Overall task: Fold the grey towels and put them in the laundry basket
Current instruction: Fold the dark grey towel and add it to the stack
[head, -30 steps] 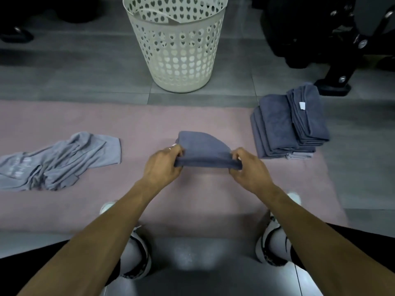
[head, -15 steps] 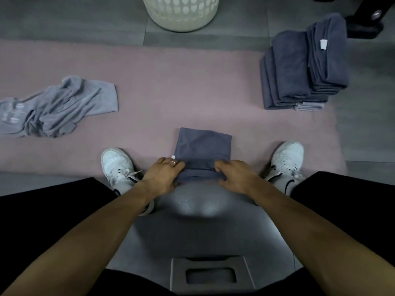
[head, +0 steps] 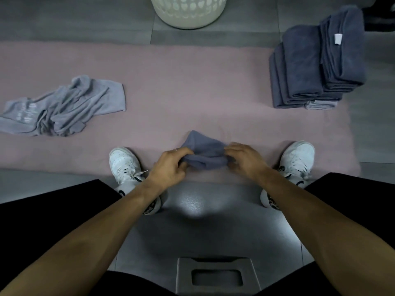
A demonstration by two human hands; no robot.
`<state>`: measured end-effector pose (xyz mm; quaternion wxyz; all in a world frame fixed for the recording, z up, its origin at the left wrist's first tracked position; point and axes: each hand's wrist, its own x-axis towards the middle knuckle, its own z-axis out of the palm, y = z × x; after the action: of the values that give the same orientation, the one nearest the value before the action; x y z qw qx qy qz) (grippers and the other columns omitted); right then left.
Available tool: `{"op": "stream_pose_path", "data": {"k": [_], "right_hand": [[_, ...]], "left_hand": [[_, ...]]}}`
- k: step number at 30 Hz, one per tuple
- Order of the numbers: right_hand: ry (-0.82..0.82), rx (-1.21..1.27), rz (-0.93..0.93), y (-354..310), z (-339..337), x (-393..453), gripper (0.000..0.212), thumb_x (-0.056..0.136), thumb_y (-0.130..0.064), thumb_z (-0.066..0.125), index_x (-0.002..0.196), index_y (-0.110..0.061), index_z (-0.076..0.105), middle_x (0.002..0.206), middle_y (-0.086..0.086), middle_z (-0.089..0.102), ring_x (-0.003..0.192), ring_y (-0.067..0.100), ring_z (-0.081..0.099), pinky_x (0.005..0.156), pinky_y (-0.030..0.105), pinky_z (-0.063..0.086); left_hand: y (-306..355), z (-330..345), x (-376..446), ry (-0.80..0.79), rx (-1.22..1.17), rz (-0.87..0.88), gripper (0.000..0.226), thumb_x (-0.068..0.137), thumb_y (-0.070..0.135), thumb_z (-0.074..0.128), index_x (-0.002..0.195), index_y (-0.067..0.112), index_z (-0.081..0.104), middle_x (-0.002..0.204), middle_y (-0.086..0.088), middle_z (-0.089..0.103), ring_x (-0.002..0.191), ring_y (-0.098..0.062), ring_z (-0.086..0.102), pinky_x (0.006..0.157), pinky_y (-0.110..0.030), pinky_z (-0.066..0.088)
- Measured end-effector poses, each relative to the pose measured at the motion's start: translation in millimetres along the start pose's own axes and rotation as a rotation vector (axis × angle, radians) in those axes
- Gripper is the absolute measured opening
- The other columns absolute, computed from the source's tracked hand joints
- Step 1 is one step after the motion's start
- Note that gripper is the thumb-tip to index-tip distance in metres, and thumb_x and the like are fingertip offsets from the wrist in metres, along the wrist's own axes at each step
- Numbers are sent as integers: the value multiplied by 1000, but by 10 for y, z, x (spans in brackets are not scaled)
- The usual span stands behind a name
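Note:
A small folded grey towel (head: pixel 204 151) hangs between my hands just above the near edge of the pink mat (head: pixel 192 86). My left hand (head: pixel 171 165) grips its left end and my right hand (head: pixel 245 160) grips its right end. A crumpled light grey towel (head: pixel 64 107) lies on the mat at the left. A stack of folded dark grey towels (head: pixel 316 63) sits at the mat's right end. Only the base of the white laundry basket (head: pixel 188 11) shows, at the top centre on the floor.
My two white shoes (head: pixel 126 165) (head: pixel 297 161) stand on the mat's near edge, either side of my hands. A grey stool seat (head: pixel 215 272) with a handle slot is below me. Grey tiled floor (head: pixel 74 24) surrounds the mat.
The towel, pressed flat on the mat half a second ago, is now lifted off it and bunched shorter between both hands. The view has stayed tilted downward.

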<state>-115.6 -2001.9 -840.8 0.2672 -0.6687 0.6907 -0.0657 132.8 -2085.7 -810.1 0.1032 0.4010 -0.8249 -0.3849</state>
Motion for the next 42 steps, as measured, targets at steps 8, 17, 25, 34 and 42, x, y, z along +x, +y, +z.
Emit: {"op": "stream_pose_path", "data": {"k": [8,17,25,34,42], "right_hand": [[121,-42,-77,-371,-277,92,41,86,-37,36,110,-10,55,110,10,58,90,34,59,75,38,46],[-95,-228,66,-265,-648,137,33,92,-28,54,121,-11,55,120,11,50,104,30,55,80,36,44],[520,-246,26,-296,-1023,342,39,84,-7,62,122,-11,57,127,9,58,87,34,65,69,39,53],[180,-264,-77,-25,240,-371,50,59,-2,74,109,-9,69,102,11,71,75,29,71,58,33,56],[-151,61,189,80,347,-355,33,93,-30,58,123,-18,57,122,8,62,109,31,59,89,34,47]], "left_hand": [[225,-101,43,149,485,215,50,75,29,60,123,20,55,107,-5,66,93,-28,64,74,-36,54],[550,-322,517,-56,691,53,34,86,12,52,120,15,54,121,-7,52,102,-29,57,71,-39,46],[620,-708,879,317,763,283,41,62,-1,68,102,7,62,87,-13,69,70,-34,64,60,-35,47],[-138,439,6,-76,683,218,61,53,8,80,113,14,68,95,-7,71,80,-28,69,69,-31,54],[-343,543,-86,-243,422,-29,39,79,37,49,110,17,60,104,-12,69,98,-33,63,86,-35,48]]}}
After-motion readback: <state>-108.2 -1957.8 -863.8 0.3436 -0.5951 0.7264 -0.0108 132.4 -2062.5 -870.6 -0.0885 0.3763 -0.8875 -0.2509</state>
